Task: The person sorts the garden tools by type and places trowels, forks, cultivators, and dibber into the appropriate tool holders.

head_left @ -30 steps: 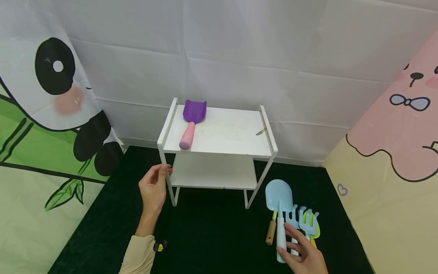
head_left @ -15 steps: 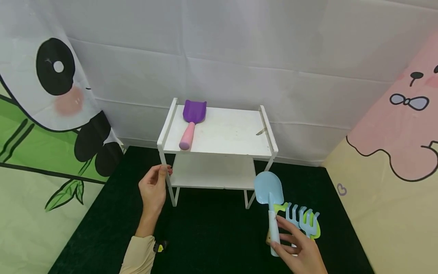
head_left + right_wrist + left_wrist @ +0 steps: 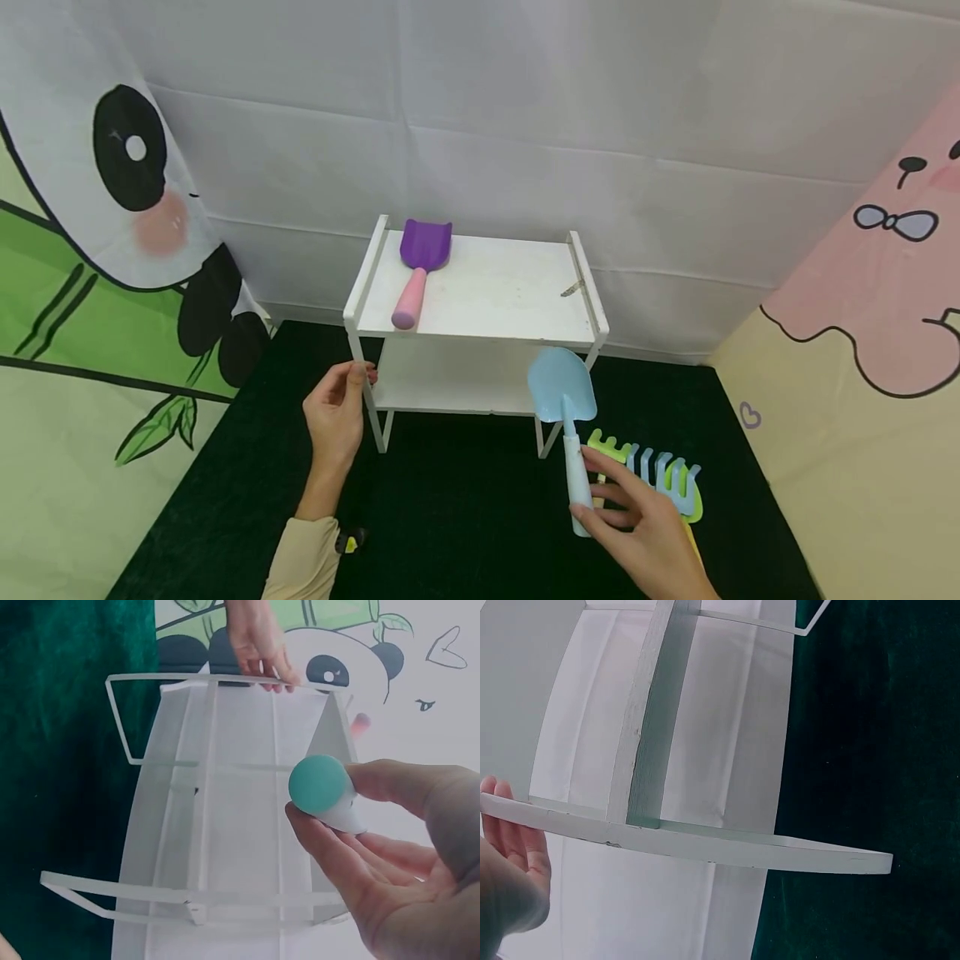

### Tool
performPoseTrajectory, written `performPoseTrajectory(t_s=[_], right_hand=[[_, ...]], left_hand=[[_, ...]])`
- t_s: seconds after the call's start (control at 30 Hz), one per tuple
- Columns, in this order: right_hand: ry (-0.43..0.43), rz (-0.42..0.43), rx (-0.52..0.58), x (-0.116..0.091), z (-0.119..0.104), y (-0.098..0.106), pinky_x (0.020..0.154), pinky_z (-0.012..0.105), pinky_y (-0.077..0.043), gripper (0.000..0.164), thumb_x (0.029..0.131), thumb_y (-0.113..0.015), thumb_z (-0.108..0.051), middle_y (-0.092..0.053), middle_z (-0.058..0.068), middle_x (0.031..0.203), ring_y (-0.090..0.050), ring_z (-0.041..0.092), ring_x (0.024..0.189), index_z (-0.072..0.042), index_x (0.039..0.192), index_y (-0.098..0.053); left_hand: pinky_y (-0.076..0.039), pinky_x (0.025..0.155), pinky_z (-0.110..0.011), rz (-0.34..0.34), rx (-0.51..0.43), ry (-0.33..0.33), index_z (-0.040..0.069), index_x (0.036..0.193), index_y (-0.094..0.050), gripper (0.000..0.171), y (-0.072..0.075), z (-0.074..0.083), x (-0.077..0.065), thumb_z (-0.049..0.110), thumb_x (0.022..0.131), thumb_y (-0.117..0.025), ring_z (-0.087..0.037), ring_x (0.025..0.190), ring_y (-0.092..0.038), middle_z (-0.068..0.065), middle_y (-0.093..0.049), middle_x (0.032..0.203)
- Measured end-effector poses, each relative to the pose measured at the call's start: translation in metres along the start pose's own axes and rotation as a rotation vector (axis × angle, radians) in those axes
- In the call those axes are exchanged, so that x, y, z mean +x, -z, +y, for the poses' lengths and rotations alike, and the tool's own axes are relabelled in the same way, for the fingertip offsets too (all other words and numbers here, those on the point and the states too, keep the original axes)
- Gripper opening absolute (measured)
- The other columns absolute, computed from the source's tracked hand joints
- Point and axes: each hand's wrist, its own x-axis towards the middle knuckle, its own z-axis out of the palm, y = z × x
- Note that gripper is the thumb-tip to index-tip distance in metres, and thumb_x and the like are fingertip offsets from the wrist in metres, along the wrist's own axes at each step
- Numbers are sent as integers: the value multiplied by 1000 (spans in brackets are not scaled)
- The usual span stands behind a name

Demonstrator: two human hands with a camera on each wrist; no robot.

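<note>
One blue trowel (image 3: 572, 447) extends blade-first beyond the right grip (image 3: 636, 518).

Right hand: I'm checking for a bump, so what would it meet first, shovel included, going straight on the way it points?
Probably the white rack, near its right end: the blue shovel in the right hand points blade-first that way. The head view leaves depth and height unclear.

Behind my bare left hand (image 3: 336, 417), past the wrist, I wear a plain beige cloth sleeve (image 3: 303, 550), its cuff ending on the forearm. Beside that cuff, on the side toward my bare right hand (image 3: 637, 521), shows a small black piece (image 3: 342, 542) with a bright yellow patch (image 3: 351, 544).
</note>
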Motion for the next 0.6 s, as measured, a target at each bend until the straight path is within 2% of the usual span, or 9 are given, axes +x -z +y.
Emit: performPoseTrajectory(t_s=[0.1,0.17,0.33,0.47,0.6], right_hand=[[21,-25,14,3,-4,0,82,28,-60,62,92,-78,-14,-54,15,145,-70,18,110,-18,149,-51],[49,-38,19,5,-7,1,81,30,-61,62,93,-77,-15,-54,16,145,-70,17,110,-16,149,-50],[110,-57,74,11,-15,1,76,38,-62,61,94,-75,-13,-55,19,142,-71,20,107,-14,150,-49],[191,-59,107,18,-22,-1,79,37,-62,59,95,-73,-8,-54,21,143,-71,20,107,-9,149,-50],[264,-48,128,26,-29,-3,79,37,-62,56,96,-71,-2,-52,23,147,-71,21,107,-3,147,-51]], left_hand=[[-53,89,-19,2,-4,1,-9,104,-70,20,0,1,0,7,105,-58,-10,89,-69,-6,-73,96],[-53,89,-18,0,9,-9,-10,104,-69,20,-1,3,-1,5,106,-56,-8,89,-69,-11,-73,96],[-52,87,-17,0,45,-38,-14,103,-68,20,-4,21,-3,1,106,-54,-6,88,-67,-23,-71,95],[-52,87,-17,-1,35,-45,-15,101,-67,20,-5,32,-4,0,105,-54,-7,88,-67,-25,-70,94],[-52,87,-17,0,15,-49,-15,102,-67,18,-6,32,-4,-1,105,-55,-6,88,-67,-26,-70,95]])
